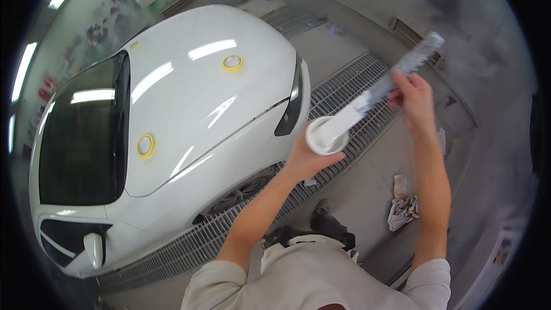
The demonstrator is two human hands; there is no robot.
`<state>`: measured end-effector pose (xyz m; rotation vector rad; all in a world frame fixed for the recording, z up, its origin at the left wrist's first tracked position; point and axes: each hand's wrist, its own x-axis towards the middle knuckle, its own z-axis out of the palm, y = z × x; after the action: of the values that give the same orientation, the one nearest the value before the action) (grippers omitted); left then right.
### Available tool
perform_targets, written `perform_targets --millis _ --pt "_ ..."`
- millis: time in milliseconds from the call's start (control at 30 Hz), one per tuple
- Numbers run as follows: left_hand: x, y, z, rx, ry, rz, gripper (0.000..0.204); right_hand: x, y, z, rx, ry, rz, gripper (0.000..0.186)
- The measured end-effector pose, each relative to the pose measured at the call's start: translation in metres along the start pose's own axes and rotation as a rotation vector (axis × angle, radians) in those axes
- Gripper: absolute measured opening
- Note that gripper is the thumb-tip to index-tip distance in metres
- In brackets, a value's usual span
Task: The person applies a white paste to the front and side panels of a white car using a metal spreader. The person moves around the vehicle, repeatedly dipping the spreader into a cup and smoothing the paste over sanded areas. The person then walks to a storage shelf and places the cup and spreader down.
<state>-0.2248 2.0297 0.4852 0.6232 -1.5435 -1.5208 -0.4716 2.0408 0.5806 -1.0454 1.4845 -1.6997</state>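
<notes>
My left hand is wrapped round a white cup with white paint-like liquid inside. Between the fingers of my right hand is a long flat mixing stick, held slantwise. Its lower half is coated in white and dips into the cup; the upper half looks grey and marked. A white car stands to the left, its hood nearest the cup. Two rolls of yellow masking tape lie on the hood, one near the front and one near the windshield.
Metal floor grating runs along the car's side, under my arms. Crumpled paper lies on the floor at the right. Stained grey walls with vents close in the far and right sides. The car's side mirror sticks out at lower left.
</notes>
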Motion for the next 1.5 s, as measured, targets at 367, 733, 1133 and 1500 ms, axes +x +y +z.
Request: perform_targets --millis 367,733,1133,1500 --pt "0.141 -0.067 0.129 -0.025 -0.11 -0.054 0.073 0.115 0.023 -0.165 -0.083 0.182 0.014 0.026" --pt "0.378 -0.144 0.166 0.045 -0.221 -0.089 0.071 0.316 0.05 -0.245 -0.044 0.347 -0.026 0.025" --pt "0.654 -0.171 0.175 0.205 -0.219 -0.094 0.07 0.593 0.078 -0.272 0.03 0.369 0.016 0.023" --pt "0.857 -0.211 0.158 0.237 -0.042 -0.126 0.073 0.838 0.138 -0.253 0.422 -0.187 0.038 0.017"
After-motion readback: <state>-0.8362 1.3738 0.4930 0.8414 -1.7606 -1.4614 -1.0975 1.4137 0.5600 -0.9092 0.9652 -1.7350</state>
